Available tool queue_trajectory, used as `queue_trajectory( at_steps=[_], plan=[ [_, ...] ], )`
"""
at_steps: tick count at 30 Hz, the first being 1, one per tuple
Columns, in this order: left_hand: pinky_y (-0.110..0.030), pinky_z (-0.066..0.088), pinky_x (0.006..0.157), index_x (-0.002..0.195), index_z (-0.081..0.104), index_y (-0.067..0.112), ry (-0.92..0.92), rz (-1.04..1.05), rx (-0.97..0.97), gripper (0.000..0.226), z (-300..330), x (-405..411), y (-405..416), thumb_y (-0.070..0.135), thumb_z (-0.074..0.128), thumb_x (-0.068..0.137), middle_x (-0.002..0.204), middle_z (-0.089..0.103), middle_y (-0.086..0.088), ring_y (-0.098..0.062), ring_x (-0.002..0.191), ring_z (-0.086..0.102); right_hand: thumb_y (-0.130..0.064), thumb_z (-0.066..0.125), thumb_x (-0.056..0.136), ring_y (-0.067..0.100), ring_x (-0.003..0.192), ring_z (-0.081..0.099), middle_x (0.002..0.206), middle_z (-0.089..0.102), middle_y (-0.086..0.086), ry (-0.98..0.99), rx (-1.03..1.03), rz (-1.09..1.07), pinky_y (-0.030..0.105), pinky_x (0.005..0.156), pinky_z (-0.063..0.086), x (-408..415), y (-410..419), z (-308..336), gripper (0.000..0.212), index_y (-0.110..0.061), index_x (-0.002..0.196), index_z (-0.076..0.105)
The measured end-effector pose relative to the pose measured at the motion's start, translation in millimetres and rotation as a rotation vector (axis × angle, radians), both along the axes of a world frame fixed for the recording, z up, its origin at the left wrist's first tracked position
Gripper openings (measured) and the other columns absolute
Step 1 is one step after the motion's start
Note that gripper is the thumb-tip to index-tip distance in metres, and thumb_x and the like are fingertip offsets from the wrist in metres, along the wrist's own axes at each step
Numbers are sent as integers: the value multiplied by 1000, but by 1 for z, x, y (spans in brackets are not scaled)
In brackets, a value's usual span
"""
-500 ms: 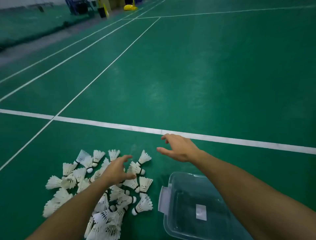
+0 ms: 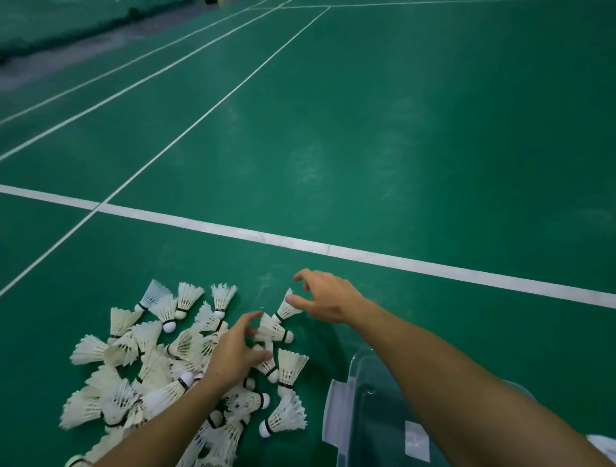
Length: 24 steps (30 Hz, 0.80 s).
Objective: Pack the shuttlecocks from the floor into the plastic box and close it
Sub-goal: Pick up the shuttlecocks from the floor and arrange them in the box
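Shuttlecocks (image 2: 186, 363) lie under both hands: probably light, with crushable feathers; grip at the cork base. Left hand (image 2: 235, 353) and right hand (image 2: 325, 296) spread open, holding nothing.

Indoor badminton court. Green floor (image 2: 400, 133), matte with faint sheen patches and scuffs where overhead light reflects. Thick white line (image 2: 333, 248) crosses the floor left to right, dropping toward the right edge. Thin white line (image 2: 213, 106) runs from it toward the far edge, meeting another line (image 2: 433, 3) across the top. Two more thin lines (image 2: 100, 90) run parallel on the left. Grey strip (image 2: 66, 60) borders the far-left edge of the floor; dark green net or curtain (image 2: 66, 26) beyond it, blurry.
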<state>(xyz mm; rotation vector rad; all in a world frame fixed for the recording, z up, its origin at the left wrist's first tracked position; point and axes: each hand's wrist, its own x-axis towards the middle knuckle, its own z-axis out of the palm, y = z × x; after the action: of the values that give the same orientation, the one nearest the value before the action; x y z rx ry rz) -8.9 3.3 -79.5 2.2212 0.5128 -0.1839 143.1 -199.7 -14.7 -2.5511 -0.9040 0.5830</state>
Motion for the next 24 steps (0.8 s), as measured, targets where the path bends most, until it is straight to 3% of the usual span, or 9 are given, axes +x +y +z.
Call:
queue_trajectory(
  at_steps=[4,7,12,17,21,24],
  plan=[
    [-41,61,77,137,49,44,-18,47,-64,82,-11,4,5,29,96,71,92,66,-3,-20,85,67,-62,47,99,28,125,57,137,60,7,15,-5,45,51,102,50,2,21,-27,50,-33,140,50],
    [-43,63,75,134,55,37,-26,85,-86,74,-17,6,6,31,95,72,83,70,-6,-19,78,71,-46,51,103,29,127,54,137,60,8,31,-26,77,50,103,49,2,32,-40,37,-31,136,58],
    [-44,65,74,128,60,28,-52,136,-80,64,-17,9,4,29,95,74,85,79,-3,-15,76,77,-22,59,101,25,129,57,140,64,1,26,18,43,48,103,51,2,42,-52,33,-27,133,66],
    [-43,66,78,131,60,28,-120,162,-62,67,6,18,-1,33,94,73,90,80,2,-9,81,78,-12,59,100,23,123,63,135,68,-3,-33,97,-33,46,102,53,5,23,-31,35,-28,129,68],
    [-35,66,75,134,61,25,-248,118,-101,69,53,31,-28,26,93,73,89,79,-1,-10,81,77,-13,66,94,20,109,68,123,74,-6,-121,192,-114,43,95,56,10,-29,20,34,-30,124,72],
    [-38,66,78,132,61,29,-345,72,-179,67,95,34,-57,27,93,73,90,79,-3,-16,82,77,-9,72,90,15,91,70,107,77,-3,-150,354,-211,38,89,58,-4,-84,65,34,-23,120,75]
  ],
)
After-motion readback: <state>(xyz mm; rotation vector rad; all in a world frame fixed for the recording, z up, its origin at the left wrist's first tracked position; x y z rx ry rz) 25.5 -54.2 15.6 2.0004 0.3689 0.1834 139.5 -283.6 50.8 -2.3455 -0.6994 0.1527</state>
